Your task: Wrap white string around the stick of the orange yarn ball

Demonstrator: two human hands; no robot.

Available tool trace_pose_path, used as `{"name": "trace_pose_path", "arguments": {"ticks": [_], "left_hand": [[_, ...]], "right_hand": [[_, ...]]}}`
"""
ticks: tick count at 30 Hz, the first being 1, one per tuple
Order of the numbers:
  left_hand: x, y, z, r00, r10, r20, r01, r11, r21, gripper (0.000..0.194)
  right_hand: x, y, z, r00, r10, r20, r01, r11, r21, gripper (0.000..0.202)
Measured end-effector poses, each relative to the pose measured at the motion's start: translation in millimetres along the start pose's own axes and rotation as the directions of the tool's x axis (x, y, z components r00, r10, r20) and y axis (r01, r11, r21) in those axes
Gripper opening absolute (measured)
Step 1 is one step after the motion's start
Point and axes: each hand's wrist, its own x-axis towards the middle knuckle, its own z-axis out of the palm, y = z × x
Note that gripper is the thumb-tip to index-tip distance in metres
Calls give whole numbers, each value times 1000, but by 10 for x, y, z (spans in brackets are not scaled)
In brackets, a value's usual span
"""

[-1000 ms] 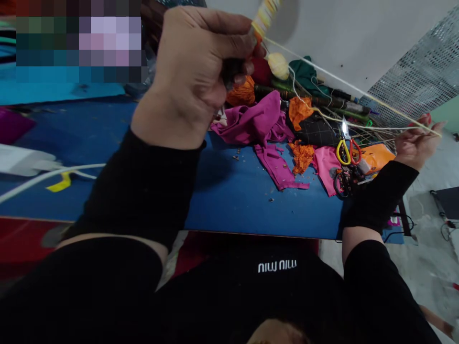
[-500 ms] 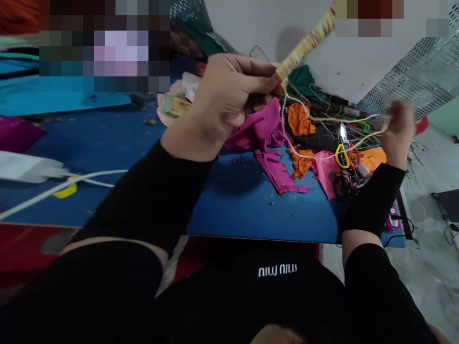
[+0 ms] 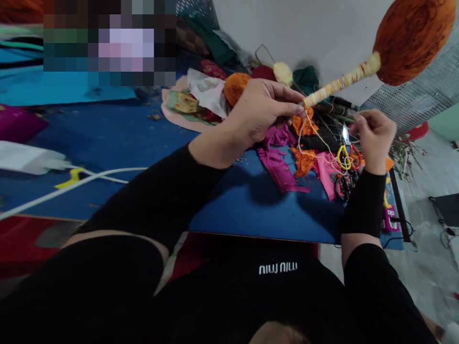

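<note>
My left hand (image 3: 261, 109) is closed, its thumb and fingers pinching the lower end of a yellow, red-flecked wrapped stick (image 3: 340, 81). The stick tilts up to the right and carries a large rounded head of orange patterned cloth (image 3: 414, 40). From the pinched end a pale thread (image 3: 300, 143) hangs in a loose loop over the table towards the right. My right hand (image 3: 376, 136) is closed on the thread, its fingertips curled near the scissors; part of the thread is lost to sight there.
Scissors (image 3: 344, 155) with yellow and red handles lie among orange, pink and magenta cloth scraps (image 3: 279, 167) on the blue table (image 3: 251, 215). Behind my left hand sits another orange cloth ball (image 3: 236, 88). A white cable (image 3: 89, 177) crosses the left side; a magenta power strip (image 3: 390, 220) is at the right.
My right hand has come left and nearer my left hand, and the thread has gone from stretched to slack. My left hand has moved right and down, bringing the orange head into view.
</note>
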Motion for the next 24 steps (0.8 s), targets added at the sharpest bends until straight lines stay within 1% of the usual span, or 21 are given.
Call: {"name": "trace_pose_path", "arguments": {"ticks": [1,2,3,4,5,7,8,9,11,13,14,16,18,20,24], "left_hand": [[7,-36,-3,1000,17,15,-17,1000,26,29],[16,-75,-8,999,31,34,-33,998,52,24],[26,-116,-15,998,44,51,-47,996,73,20],[36,-155,-22,996,50,68,-56,995,80,17],[47,-190,-30,995,53,86,-59,995,77,16],[67,-242,-43,992,63,107,-72,994,77,15],[78,-260,-49,991,73,111,-82,993,85,14],[89,-274,-54,990,85,108,-96,990,102,14],[113,-299,-63,989,115,97,-128,982,141,12],[140,-332,-70,987,132,93,-145,978,153,12],[153,-352,-71,986,137,91,-150,977,151,13],[176,-393,-69,985,149,90,-162,975,154,15],[188,-427,-61,981,171,87,-184,967,179,13],[190,-447,-52,978,191,89,-205,957,205,9],[201,-481,-49,977,188,101,-205,958,198,6]], "right_hand": [[-1,-37,165,997,-66,-36,72,976,206,18],[-13,-85,329,989,-148,-28,147,910,387,23],[-37,-144,482,977,-211,26,168,844,510,31],[-72,-209,614,965,-250,75,159,791,590,35],[-115,-274,716,961,-254,108,133,769,625,38],[-213,-393,824,960,-220,171,65,773,631,44],[-259,-442,833,969,-183,168,42,787,615,48],[-301,-483,820,979,-144,142,34,808,589,51],[-364,-547,762,995,-96,25,70,860,505,55],[-403,-593,711,986,-125,-110,159,901,403,55],[-417,-609,698,975,-162,-155,209,908,364,55],[-439,-625,700,950,-234,-205,291,904,315,56],[-456,-623,715,938,-274,-212,328,901,285,57],[-471,-614,725,936,-291,-198,338,901,271,58],[-480,-605,720,931,-316,-184,356,896,266,57]]}}
